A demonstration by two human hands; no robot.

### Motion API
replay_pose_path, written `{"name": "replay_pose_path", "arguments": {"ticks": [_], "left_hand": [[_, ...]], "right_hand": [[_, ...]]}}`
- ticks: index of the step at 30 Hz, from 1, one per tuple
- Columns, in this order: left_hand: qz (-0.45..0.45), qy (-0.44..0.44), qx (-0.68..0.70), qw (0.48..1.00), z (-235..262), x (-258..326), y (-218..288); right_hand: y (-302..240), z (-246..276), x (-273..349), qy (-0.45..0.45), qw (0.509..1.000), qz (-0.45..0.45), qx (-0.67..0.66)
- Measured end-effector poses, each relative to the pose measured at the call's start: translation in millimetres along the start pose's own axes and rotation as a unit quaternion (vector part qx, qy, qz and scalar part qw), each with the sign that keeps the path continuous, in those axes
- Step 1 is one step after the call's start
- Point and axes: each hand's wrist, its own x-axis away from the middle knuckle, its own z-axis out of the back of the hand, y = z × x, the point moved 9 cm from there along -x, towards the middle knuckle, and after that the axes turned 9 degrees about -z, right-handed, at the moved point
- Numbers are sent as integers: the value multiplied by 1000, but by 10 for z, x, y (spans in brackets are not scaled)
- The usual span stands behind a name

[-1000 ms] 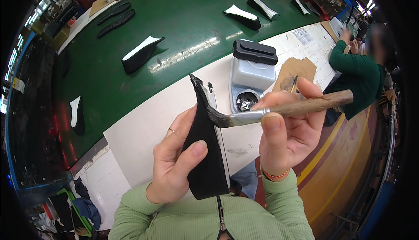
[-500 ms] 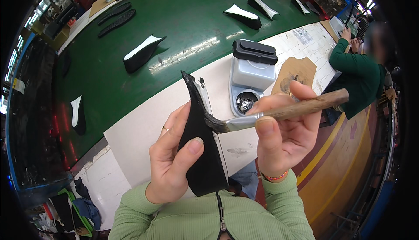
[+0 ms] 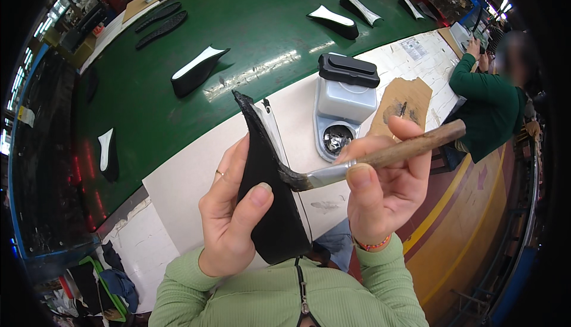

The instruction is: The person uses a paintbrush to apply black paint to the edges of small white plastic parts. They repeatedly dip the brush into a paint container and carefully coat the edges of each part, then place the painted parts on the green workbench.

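A green belt point(image 3: 140, 95) bearing scattered wedge soles point(image 3: 193, 76) fills the upper frame, beside a white worktable point(image 3: 389, 60) whose printed sheet point(image 3: 413, 48), upper right, is too small to read. At centre, the left hand point(image 3: 229, 223) grips a black wedge sole point(image 3: 270, 220), its tip farther left than a second ago. The right hand point(image 3: 386, 193) pinches a brush point(image 3: 383, 156), bristles touching the sole's edge, now lower along it.

Single head view: wide fisheye worn on head, looking down and ahead, upright. Left hand point(image 3: 229, 223) and right hand point(image 3: 386, 193) close to lens, belt point(image 3: 253, 20) far, floor point(image 3: 470, 226) right. Straight edges bend toward rim.
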Motion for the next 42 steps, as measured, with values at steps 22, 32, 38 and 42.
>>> {"name": "replay_pose_path", "arguments": {"ticks": [22, 32, 38, 42], "left_hand": [[-47, 40, -23, 998, 68, -1, 59], [-54, 51, -12, 997, 80, -14, 88], [-39, 62, -7, 997, 87, -29, 82], [-31, 58, -11, 998, 87, -61, 65]], "right_hand": [[-27, 21, 145, 2, 1000, -18, -5], [-89, 10, 217, -9, 1000, -5, -10], [-117, 18, 245, -19, 1000, -11, 10], [-130, 41, 300, -19, 999, -20, 40]]}}
